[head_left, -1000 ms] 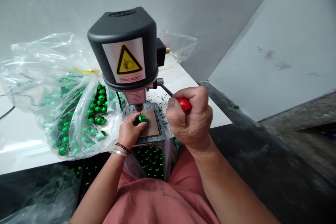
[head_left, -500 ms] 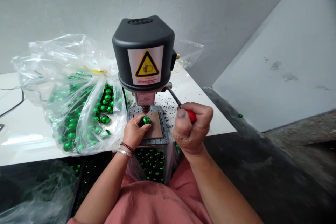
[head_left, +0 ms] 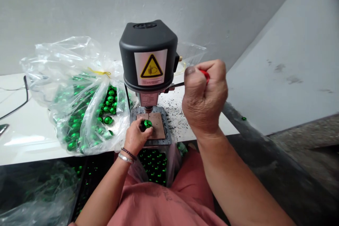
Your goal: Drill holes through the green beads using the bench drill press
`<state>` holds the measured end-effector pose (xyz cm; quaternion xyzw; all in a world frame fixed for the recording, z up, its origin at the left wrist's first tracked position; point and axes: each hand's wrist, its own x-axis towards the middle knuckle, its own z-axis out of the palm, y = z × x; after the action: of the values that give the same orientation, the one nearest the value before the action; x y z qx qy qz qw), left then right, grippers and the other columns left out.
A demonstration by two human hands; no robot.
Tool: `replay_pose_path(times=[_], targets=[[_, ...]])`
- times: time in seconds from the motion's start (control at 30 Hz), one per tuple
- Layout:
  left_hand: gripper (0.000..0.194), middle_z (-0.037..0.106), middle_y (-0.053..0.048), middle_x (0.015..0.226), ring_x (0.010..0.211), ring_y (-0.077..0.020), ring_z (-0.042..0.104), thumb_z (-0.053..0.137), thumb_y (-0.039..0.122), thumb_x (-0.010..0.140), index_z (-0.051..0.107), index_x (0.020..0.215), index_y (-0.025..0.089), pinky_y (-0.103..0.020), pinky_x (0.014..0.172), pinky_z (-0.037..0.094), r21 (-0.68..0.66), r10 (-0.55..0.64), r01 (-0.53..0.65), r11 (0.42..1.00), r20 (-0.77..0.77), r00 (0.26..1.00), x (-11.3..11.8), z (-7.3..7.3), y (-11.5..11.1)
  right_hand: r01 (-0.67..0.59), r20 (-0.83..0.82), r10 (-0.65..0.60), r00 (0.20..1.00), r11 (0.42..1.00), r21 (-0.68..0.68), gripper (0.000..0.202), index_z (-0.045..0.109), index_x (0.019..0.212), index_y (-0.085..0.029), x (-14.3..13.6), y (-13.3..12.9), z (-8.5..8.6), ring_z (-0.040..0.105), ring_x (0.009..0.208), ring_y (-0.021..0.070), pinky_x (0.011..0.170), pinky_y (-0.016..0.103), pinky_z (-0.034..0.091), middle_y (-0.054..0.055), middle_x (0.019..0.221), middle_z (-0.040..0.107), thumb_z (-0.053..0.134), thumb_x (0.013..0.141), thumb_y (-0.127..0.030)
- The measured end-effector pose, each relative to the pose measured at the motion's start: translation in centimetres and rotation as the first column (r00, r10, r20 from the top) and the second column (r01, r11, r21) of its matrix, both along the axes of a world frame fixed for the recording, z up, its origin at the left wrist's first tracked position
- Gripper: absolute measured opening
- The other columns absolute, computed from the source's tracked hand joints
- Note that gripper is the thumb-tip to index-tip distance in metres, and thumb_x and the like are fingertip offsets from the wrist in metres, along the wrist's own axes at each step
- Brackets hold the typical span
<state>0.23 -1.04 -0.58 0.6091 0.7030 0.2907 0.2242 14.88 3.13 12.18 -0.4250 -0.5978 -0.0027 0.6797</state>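
Note:
A shiny green ball rests on the brown board of a small drill press. My left hand grips this ball between thumb and fingers, below the thin drill bit. The bit's tip is near the ball's top; whether they touch is too small to tell. To the right of the press, my right hand is wrapped round the red knob of the press lever, raised to about the height of the motor housing's lower part.
A clear plastic bag of green balls lies left of the press on the white table. Dark shavings are scattered right of the base. More green balls fill a lined container below the table edge.
My right hand has risen with the lever knob, and the lever now points nearly level. The drill bit sits higher above the ball. The whole view has shifted slightly.

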Motion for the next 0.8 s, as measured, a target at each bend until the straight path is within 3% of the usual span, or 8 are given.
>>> replay_pose_path(times=[0.17,0.23,0.3,0.4,0.5,0.6,0.7,0.8], targets=[[0.037,0.065,-0.005,0.091,0.072,-0.0136,0.057,0.062,0.029,0.070,0.063,0.106,0.017,-0.024,0.066,0.046,-0.115,-0.356,0.353,0.928,-0.004,0.934,-0.8,1.8,-3.4,-0.027,-0.015,0.027,1.000,1.000,-0.005,0.020,0.043,0.073,-0.018,0.0,0.0,-0.3,0.041,0.053,0.0026,0.053,0.018,0.039,-0.005,0.064,0.044,0.045,0.085,-0.033],[0.046,0.065,-0.006,0.101,0.071,-0.0127,0.058,0.064,0.033,0.070,0.061,0.113,0.018,-0.024,0.067,0.047,-0.130,-0.395,0.397,0.909,0.042,0.918,-1.6,2.2,-4.0,-0.024,-0.020,0.024,1.000,1.000,0.001,0.022,0.044,0.073,-0.017,0.0,0.0,-0.5,0.040,0.053,0.0026,0.052,0.018,0.038,-0.005,0.065,0.047,0.046,0.084,-0.036],[0.047,0.065,-0.007,0.103,0.070,-0.0126,0.058,0.062,0.038,0.073,0.061,0.115,0.018,-0.025,0.068,0.049,-0.079,-0.282,0.287,0.955,0.066,0.957,-2.9,2.2,-3.7,-0.028,-0.019,0.028,0.999,1.000,-0.009,0.021,0.045,0.074,-0.017,0.0,0.0,-0.6,0.039,0.053,0.0029,0.052,0.019,0.038,-0.005,0.065,0.048,0.046,0.084,-0.036],[0.037,0.068,-0.008,0.101,0.084,-0.0179,0.062,0.049,0.037,0.082,0.064,0.109,0.016,-0.030,0.080,0.049,0.068,0.078,-0.076,0.995,-0.022,0.997,-6.0,1.9,-1.9,-0.042,-0.012,0.041,0.999,0.999,-0.032,0.019,0.045,0.076,-0.018,0.1,-0.1,-0.5,0.041,0.055,0.0029,0.054,0.019,0.039,-0.005,0.066,0.047,0.045,0.084,-0.034],[0.039,0.063,-0.017,0.113,0.112,-0.0268,0.054,0.042,0.023,0.083,0.061,0.113,0.008,-0.037,0.095,0.041,0.103,0.321,-0.304,0.947,-0.313,0.894,-9.3,1.4,0.6,-0.056,-0.007,0.056,0.998,0.998,-0.033,0.016,0.045,0.077,-0.018,0.2,-0.2,-0.6,0.043,0.057,0.0027,0.055,0.019,0.040,-0.005,0.067,0.045,0.045,0.084,-0.032],[0.042,0.060,-0.022,0.117,0.112,-0.0337,0.054,0.041,0.021,0.081,0.058,0.117,0.007,-0.043,0.091,0.042,-0.096,0.226,-0.322,0.942,-0.529,0.818,-11.3,0.6,2.3,-0.054,0.003,0.054,0.999,0.998,-0.028,0.013,0.045,0.077,-0.019,0.3,-0.2,-0.6,0.044,0.057,0.0031,0.055,0.020,0.040,-0.005,0.067,0.045,0.047,0.083,-0.030],[0.043,0.063,-0.021,0.112,0.100,-0.0370,0.060,0.041,0.028,0.082,0.057,0.120,0.015,-0.049,0.081,0.045,-0.268,0.104,-0.306,0.914,-0.574,0.812,-11.8,-0.2,2.8,-0.048,0.003,0.048,0.999,0.999,-0.019,0.013,0.045,0.076,-0.019,0.3,-0.3,-0.6,0.043,0.054,0.0033,0.051,0.019,0.039,-0.005,0.066,0.046,0.047,0.083,-0.030],[0.046,0.064,-0.018,0.109,0.100,-0.0342,0.060,0.047,0.031,0.079,0.055,0.123,0.016,-0.045,0.081,0.045,-0.169,0.171,-0.278,0.946,-0.469,0.867,-11.6,-0.1,2.2,-0.046,-0.007,0.046,0.999,0.999,-0.028,0.013,0.044,0.075,-0.020,0.3,-0.4,-0.6,0.043,0.053,0.0035,0.049,0.019,0.039,-0.004,0.066,0.047,0.048,0.083,-0.029]])
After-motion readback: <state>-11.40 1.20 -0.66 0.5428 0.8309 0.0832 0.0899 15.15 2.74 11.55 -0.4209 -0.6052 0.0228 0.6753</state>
